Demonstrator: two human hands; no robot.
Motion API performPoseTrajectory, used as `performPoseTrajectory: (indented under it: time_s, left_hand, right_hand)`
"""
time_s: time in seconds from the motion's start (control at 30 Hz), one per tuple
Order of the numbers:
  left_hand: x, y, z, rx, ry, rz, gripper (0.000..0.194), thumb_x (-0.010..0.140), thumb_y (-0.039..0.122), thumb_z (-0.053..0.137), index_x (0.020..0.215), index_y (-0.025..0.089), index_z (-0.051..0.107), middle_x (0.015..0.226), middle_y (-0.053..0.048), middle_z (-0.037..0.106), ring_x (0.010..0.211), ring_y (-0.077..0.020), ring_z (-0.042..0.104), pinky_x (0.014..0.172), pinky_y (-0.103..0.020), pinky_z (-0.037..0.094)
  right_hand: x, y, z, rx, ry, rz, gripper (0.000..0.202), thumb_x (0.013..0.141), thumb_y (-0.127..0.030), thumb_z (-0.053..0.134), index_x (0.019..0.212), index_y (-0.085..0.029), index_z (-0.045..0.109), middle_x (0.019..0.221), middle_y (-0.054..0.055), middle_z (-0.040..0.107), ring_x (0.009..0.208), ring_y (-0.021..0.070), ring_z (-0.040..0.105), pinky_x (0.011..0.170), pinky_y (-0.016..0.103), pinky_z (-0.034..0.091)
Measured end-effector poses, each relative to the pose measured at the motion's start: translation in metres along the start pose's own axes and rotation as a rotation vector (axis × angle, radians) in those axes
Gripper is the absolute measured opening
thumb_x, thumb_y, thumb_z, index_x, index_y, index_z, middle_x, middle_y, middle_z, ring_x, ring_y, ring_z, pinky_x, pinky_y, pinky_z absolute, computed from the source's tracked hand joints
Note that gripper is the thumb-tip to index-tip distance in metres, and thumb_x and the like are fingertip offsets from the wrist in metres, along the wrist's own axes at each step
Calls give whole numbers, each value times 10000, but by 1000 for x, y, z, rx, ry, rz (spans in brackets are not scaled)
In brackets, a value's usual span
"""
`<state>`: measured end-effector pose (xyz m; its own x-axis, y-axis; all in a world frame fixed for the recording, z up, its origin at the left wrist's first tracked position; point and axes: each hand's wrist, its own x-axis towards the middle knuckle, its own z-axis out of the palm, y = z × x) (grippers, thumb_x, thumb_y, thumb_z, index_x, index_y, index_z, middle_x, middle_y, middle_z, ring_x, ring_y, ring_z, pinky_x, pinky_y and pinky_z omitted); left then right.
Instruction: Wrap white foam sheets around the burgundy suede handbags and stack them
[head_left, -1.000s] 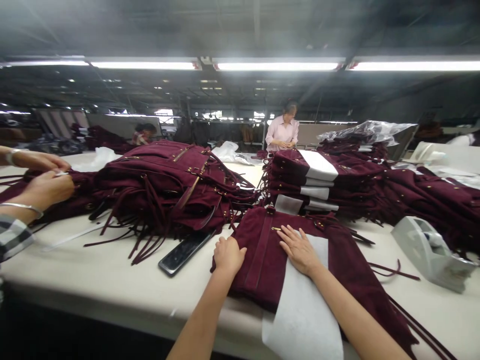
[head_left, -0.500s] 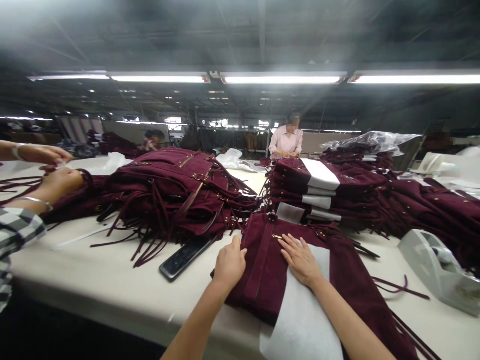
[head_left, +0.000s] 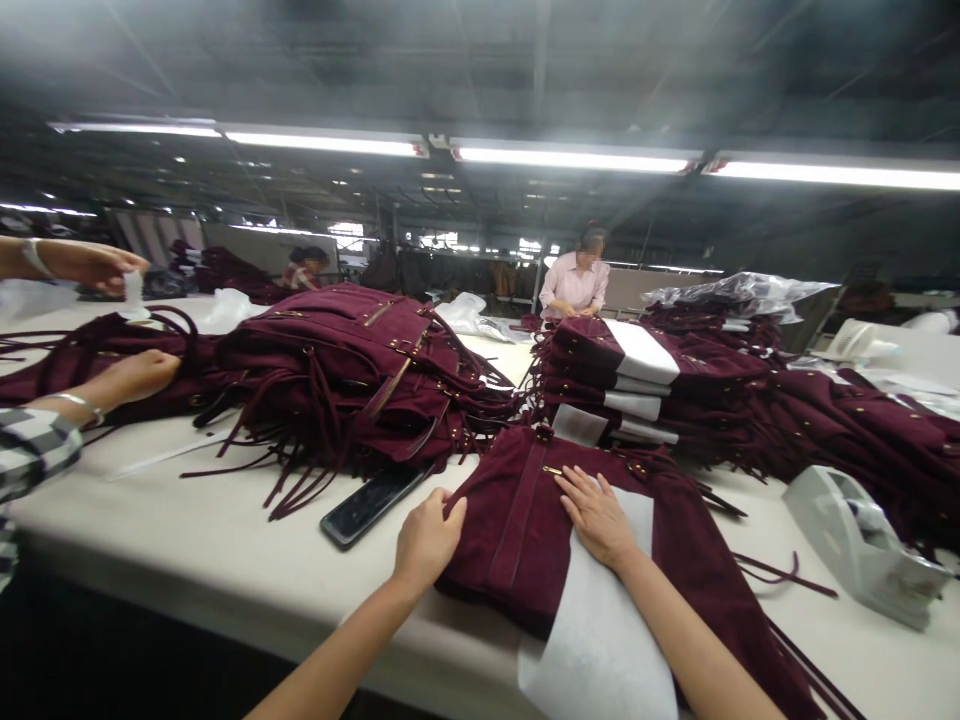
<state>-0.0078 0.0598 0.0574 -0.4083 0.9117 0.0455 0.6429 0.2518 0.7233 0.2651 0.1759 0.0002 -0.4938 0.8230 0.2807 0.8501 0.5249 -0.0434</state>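
A burgundy bag (head_left: 517, 520) with a brass zipper pull lies on the table in front of me, its near end hanging over the edge. My left hand (head_left: 429, 538) grips the bag's left edge between thumb and curled fingers. Flat on the bag, fingers stretched, rests my right hand (head_left: 598, 512), partly over a white paper sheet (head_left: 600, 640). This sheet lies across the bag and drapes toward me.
Stacked burgundy bags (head_left: 577, 350) stand behind, and a heap of fringed bags (head_left: 330, 350) lies left. A phone (head_left: 367, 508) and a grey tape dispenser (head_left: 862, 540) flank my work. A co-worker's hand (head_left: 94, 265) holds a white strip at left.
My left hand has moved left and pulls the bag's edge outward with it. My right hand stays flat on the bag. At left, the co-worker's hands have parted.
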Motion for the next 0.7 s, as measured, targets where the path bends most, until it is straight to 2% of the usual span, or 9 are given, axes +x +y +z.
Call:
performPoseTrajectory:
  time_s: [0.1,0.2,0.27,0.37,0.47,0.6,0.7]
  left_hand:
    - [-13,-8,0,10,70,-48,235,923,419,446,914,236,592,898,-62,712,892,-266,658,726,-306,406]
    - [-8,-30,10,-192,70,-173,240,905,453,455,897,234,554,834,-45,715,816,-256,668,686,-297,425]
    - [0,-41,15,-234,35,-213,204,885,436,484,894,235,522,720,-17,687,717,-249,658,640,-292,419]
    - [2,-42,14,-58,13,-167,130,887,385,471,874,257,491,654,14,643,703,-250,642,630,-290,387]
    - [-6,-36,9,88,25,-94,105,898,356,429,859,266,467,654,16,613,712,-250,630,634,-293,367]
    - [-11,-39,12,13,116,9,97,890,336,426,903,249,467,720,1,603,740,-225,627,689,-277,398]
    - [-6,-47,15,-6,70,-75,154,926,371,399,894,247,485,653,20,584,674,-209,614,649,-259,393]
  right_hand:
    - [0,-3,-3,17,-9,11,450,1013,-330,304,1431,-266,457,1522,26,377,1426,218,290,1176,509,168]
    - [-1,-6,-6,32,-11,28,442,1007,-316,325,1425,-277,462,1519,18,384,1424,212,294,1176,509,167]
    - [-1,-7,-7,42,-8,35,441,1000,-304,341,1421,-279,467,1518,13,387,1423,212,296,1176,508,166]
    - [-2,-6,-7,59,1,35,442,992,-286,352,1416,-279,475,1515,14,392,1422,214,298,1176,506,167]
    - [-3,-5,-5,69,10,38,440,991,-283,358,1414,-278,478,1514,14,394,1422,212,296,1177,509,165]
    - [-5,-4,-2,78,8,45,432,1002,-295,348,1414,-285,477,1521,8,382,1428,205,283,1180,503,160]
    - [-5,-3,-2,86,4,50,432,1009,-313,341,1423,-293,463,1529,3,367,1433,194,271,1183,491,156]
